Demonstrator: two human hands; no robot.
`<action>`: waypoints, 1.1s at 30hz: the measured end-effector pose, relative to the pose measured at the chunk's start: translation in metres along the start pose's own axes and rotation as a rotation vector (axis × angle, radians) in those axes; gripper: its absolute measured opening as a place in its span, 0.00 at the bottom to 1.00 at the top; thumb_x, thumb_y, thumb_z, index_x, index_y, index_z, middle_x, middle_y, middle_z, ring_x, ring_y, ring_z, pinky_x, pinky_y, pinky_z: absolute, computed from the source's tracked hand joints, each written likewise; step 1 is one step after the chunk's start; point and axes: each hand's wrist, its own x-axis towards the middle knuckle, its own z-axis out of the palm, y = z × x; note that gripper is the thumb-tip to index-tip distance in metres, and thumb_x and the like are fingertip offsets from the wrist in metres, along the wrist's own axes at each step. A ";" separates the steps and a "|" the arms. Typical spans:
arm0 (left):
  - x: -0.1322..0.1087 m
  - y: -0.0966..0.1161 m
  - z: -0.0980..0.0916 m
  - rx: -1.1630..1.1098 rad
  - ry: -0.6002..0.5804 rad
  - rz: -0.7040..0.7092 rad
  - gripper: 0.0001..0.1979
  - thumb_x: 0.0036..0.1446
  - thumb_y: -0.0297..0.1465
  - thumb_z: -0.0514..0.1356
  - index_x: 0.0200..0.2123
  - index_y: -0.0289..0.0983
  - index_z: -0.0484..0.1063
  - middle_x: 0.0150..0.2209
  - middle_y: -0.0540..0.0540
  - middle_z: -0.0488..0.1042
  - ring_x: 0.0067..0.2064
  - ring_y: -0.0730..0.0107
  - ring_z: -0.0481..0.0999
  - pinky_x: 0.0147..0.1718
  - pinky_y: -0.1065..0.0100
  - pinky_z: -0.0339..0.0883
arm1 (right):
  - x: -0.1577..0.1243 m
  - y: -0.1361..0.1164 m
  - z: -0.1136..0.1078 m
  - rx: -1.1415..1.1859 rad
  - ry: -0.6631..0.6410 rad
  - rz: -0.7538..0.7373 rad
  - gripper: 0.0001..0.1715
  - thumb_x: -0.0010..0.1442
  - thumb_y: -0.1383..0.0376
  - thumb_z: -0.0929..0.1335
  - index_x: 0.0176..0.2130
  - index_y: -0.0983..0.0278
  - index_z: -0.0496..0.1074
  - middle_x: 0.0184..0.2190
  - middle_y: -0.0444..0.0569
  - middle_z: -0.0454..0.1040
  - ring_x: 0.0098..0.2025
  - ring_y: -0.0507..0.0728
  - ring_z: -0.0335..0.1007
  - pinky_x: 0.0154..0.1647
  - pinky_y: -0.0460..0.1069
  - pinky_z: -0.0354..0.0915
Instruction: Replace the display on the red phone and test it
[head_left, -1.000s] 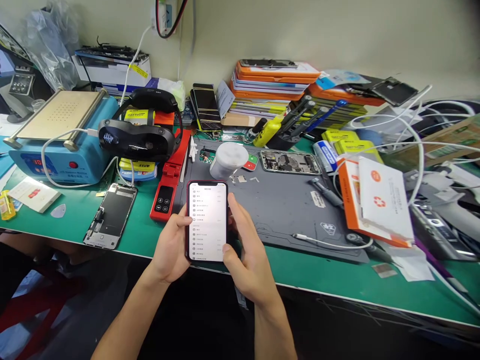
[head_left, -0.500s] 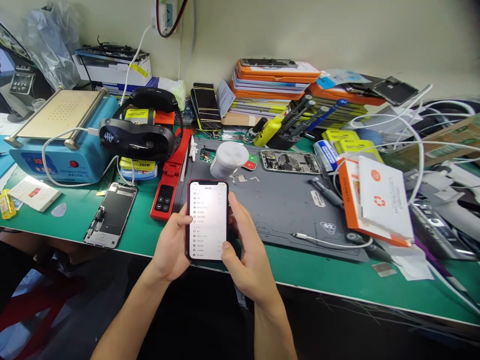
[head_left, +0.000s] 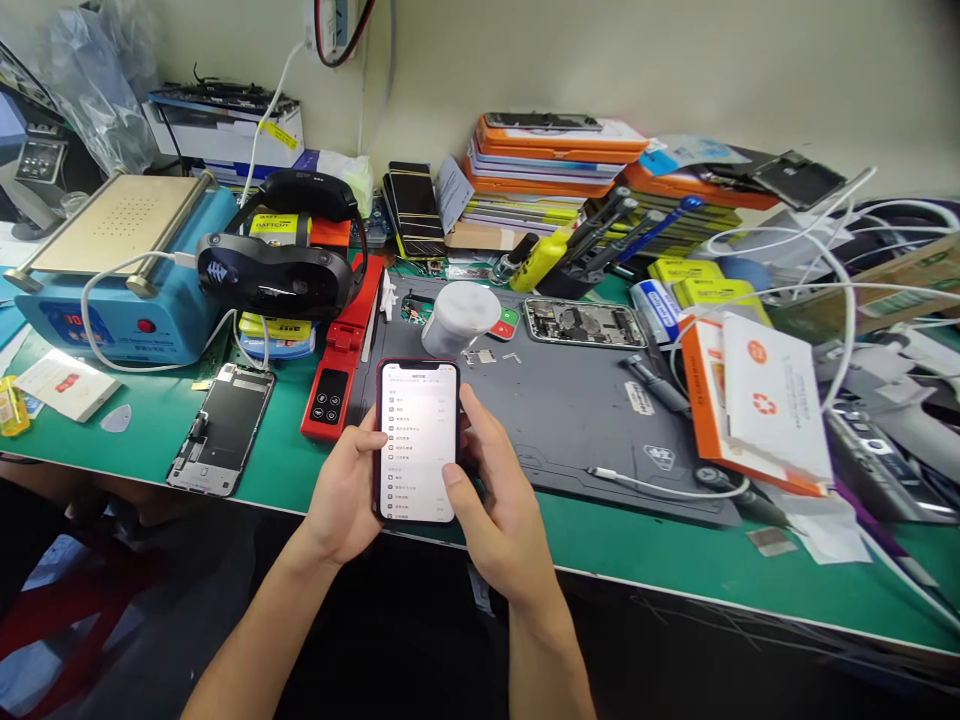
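Note:
A smartphone [head_left: 418, 440] in a dark red case is held upright over the bench's front edge, its lit screen showing a menu list too small to read. My left hand [head_left: 346, 492] grips its left side, with the thumb at the screen's edge. On the other side, my right hand [head_left: 499, 495] is closed around the right edge, its thumb over the lower right of the screen. Just behind the phone stands a round white tub [head_left: 460, 318] on a grey work mat [head_left: 570, 420]. An opened phone body [head_left: 585, 322] lies further back on the mat.
A loose phone screen [head_left: 223, 430] and a red device [head_left: 330, 385] lie left of the phone. Behind them stand a blue heating machine [head_left: 127, 315] and a black headset [head_left: 277, 275]. At right are an orange-and-white box [head_left: 776, 395] and a white cable [head_left: 660, 485].
The list on the phone screen has scrolled downward, showing entries from higher up. My right thumb has moved up along the screen. Both hands keep their hold.

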 end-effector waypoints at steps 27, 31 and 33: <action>0.000 0.000 0.000 0.028 0.026 -0.006 0.36 0.56 0.36 0.65 0.69 0.38 0.70 0.61 0.41 0.81 0.66 0.38 0.76 0.64 0.49 0.70 | 0.000 0.001 -0.001 0.021 -0.030 -0.042 0.44 0.74 0.65 0.64 0.80 0.42 0.50 0.79 0.45 0.58 0.71 0.66 0.68 0.69 0.65 0.72; 0.001 0.001 0.000 0.027 0.027 -0.009 0.36 0.55 0.36 0.66 0.68 0.39 0.71 0.62 0.41 0.81 0.66 0.38 0.76 0.64 0.48 0.70 | 0.000 0.000 -0.001 0.029 -0.039 -0.052 0.49 0.70 0.69 0.64 0.80 0.40 0.49 0.79 0.42 0.57 0.72 0.64 0.66 0.70 0.62 0.71; 0.000 0.001 0.001 0.026 0.031 -0.010 0.37 0.55 0.36 0.66 0.68 0.39 0.70 0.62 0.42 0.81 0.66 0.38 0.76 0.64 0.48 0.70 | -0.001 0.000 -0.001 0.031 -0.040 -0.055 0.50 0.69 0.70 0.64 0.80 0.40 0.49 0.80 0.41 0.57 0.73 0.64 0.65 0.71 0.62 0.70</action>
